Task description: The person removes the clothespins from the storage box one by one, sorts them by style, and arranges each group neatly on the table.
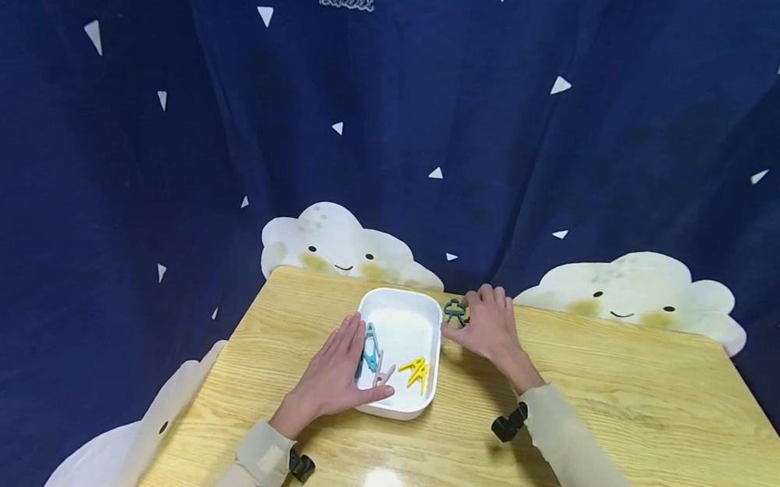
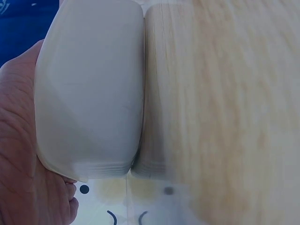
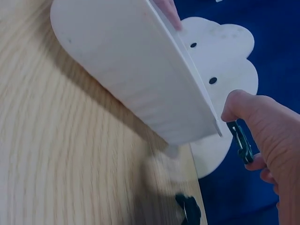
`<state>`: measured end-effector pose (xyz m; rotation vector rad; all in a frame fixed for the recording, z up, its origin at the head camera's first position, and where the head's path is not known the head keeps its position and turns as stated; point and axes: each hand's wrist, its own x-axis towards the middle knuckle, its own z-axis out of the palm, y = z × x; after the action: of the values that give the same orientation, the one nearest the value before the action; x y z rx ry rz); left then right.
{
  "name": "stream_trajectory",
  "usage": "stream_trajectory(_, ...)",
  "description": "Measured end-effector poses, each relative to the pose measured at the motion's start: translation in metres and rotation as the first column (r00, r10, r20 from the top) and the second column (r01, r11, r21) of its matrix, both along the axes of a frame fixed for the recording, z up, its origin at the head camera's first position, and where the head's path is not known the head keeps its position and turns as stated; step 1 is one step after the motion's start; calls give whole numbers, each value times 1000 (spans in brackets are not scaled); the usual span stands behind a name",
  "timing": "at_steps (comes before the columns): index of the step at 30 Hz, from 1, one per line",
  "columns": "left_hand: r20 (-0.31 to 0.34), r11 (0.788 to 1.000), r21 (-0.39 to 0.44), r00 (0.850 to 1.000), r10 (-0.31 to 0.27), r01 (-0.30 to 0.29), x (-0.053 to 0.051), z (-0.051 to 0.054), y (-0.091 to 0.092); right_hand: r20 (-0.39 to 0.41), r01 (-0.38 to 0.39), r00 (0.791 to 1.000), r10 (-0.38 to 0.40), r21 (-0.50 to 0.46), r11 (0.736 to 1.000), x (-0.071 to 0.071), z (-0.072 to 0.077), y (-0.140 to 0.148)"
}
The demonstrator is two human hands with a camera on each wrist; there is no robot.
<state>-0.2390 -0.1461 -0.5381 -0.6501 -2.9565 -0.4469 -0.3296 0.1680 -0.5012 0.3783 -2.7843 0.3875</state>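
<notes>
As seen from the head view, found dark green clip [image 1: 455,310] just outside the far corner of white tray [image 1: 403,319], at 2 o'clock, taking tray centre as dial and far side as 12. Confirmed clip in grip of right hand [image 1: 491,328], pinched between thumb and fingertips. Cannot tell whether resting on table or lifted. Noted also dark green shape [image 3: 190,208] at 5 o'clock in the right wrist frame; cannot tell whether second clip or reflection.

Inside tray, logged light blue clips [image 1: 371,349] at 9 o'clock, along the wall; pale pink clip [image 1: 380,372] at 7 o'clock, near the blue; yellow clips [image 1: 417,371] at 4 o'clock, overlapping, exact count unclear.

At 8 o'clock, recorded left hand [image 1: 335,371] laid against tray, fingers straight along the side, thumb spread over the near rim; not curled round anything. In the left wrist view, saw palm against tray wall.

Farther out, noted wood-grain table [image 1: 602,381] beneath tray; beige sleeves [image 1: 581,458] and black wrist mounts [image 1: 508,425], at 4 and 7 o'clock. Behind, toward 12, observed dark blue curtain [image 1: 403,104] with white triangles, plus smiling clouds [image 1: 341,239] at 11 and 2 o'clock.
</notes>
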Motion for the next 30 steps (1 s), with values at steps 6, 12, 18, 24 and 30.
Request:
stream_trajectory(6, -1, 1000, 6, 1000, -3, 3, 0, 0, 1, 1, 19, 1000, -19, -12, 1000, 0, -1, 20)
stream_trajectory(12, -4, 1000, 13, 1000, -9, 9, 1, 2, 1, -5, 41, 999, -41, -20, 999, 0, -9, 41)
stream_trajectory(18, -3, 1000, 18, 1000, -6, 6, 2, 2, 0, -24, 49, 998, -49, -15, 999, -2, -18, 63)
stream_trajectory(24, -17, 999, 37, 1000, -6, 7, 2, 2, 0, -33, 54, 998, -54, -7, 999, -3, -26, 81)
stream_trajectory(30, -2, 1000, 25, 1000, -4, 4, 2, 1, 0, -20, 63, 998, -63, 5, 998, -4, -34, 102)
